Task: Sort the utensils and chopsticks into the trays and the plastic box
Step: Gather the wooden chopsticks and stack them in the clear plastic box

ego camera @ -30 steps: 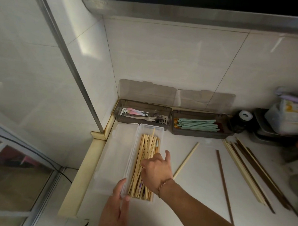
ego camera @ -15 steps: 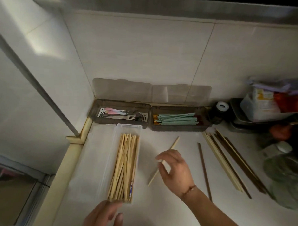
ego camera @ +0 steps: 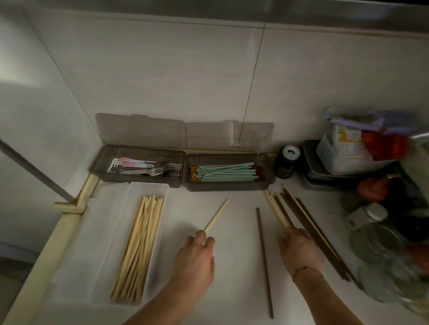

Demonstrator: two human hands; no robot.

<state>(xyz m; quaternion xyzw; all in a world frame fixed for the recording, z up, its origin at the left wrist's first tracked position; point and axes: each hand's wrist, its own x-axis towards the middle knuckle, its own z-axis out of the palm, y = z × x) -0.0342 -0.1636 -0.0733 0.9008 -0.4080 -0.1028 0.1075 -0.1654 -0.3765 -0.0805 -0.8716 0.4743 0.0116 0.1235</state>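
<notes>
A single pale wooden chopstick lies on the counter right of the clear plastic box; the left hand pinches its near end. Lift it level, then lay it parallel inside. The right hand grasps pale loose chopsticks further right.

A: Where are the hands?
B: Left hand pinches a pale chopstick pointing to one o'clock; right hand rests on the mixed chopstick pile.
A: The plastic box?
B: At nine o'clock, holding bamboo chopsticks.
</notes>
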